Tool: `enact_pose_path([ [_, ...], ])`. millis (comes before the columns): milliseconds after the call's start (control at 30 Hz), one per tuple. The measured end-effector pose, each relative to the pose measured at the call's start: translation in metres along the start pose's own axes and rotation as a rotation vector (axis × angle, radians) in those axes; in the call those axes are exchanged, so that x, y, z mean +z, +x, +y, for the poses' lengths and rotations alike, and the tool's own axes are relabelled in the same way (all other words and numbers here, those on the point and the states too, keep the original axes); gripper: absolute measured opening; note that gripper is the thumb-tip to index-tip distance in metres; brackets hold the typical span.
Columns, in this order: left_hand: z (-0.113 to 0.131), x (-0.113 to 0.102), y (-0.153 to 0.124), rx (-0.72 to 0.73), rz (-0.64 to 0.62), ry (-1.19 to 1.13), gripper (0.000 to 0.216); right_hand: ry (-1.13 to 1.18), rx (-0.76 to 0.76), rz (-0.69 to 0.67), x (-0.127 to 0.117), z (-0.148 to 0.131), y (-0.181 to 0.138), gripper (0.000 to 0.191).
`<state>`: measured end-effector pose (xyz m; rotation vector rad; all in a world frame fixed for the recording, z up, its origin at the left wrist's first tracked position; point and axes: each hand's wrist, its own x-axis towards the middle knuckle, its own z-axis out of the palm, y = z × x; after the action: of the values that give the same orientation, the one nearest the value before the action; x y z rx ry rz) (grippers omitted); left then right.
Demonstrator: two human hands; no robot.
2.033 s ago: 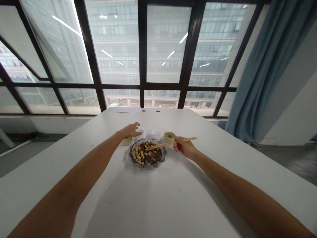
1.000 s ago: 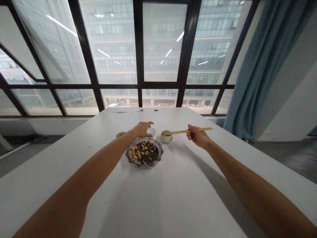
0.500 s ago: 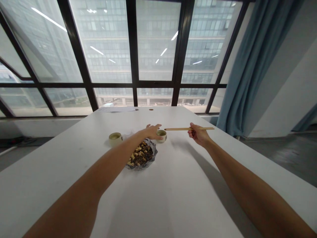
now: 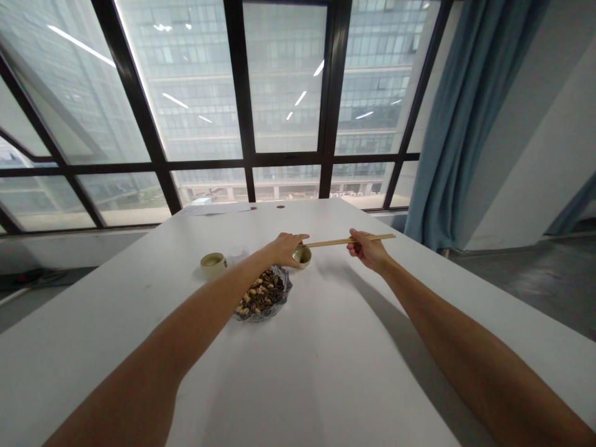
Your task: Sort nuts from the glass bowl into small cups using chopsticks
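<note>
My left hand (image 4: 283,249) is closed around the left side of a small pale green cup (image 4: 305,261), which looks tilted toward me. My right hand (image 4: 365,249) grips a pair of wooden chopsticks (image 4: 329,242), held nearly level above the table. Their tips reach the rim of that cup; whether they dip inside I cannot tell. Below my left forearm sits a crinkled dark plastic bag (image 4: 283,298) full of mixed seeds and nuts (image 4: 261,295), partly covered by the arm.
A second pale green cup (image 4: 213,266) stands left of my forearm, beside some clear crumpled plastic (image 4: 238,252). Papers (image 4: 216,209) and a small round brown spot (image 4: 280,207) lie at the far end of the white table (image 4: 279,385). Windows and a blue curtain (image 4: 447,149) are beyond.
My left hand has closed on the cup, which has tipped toward me. The chopsticks have moved left, their tips now at the cup's rim. The view has shifted slightly.
</note>
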<state>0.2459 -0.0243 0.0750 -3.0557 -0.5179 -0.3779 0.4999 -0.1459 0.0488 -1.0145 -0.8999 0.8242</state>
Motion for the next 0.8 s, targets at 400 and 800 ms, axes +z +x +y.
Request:
enact_pose_path([
  [400, -0.020, 0.007, 0.000, -0.084, -0.044, -0.022, 0.087, -0.471, -0.321, -0.078, 0.043, -0.015, -0.019, 0.059],
  [800, -0.041, -0.017, -0.050, -0.188, 0.101, 0.076, 0.055, -0.321, -0.370, 0.025, 0.067, -0.028, -0.032, 0.065],
])
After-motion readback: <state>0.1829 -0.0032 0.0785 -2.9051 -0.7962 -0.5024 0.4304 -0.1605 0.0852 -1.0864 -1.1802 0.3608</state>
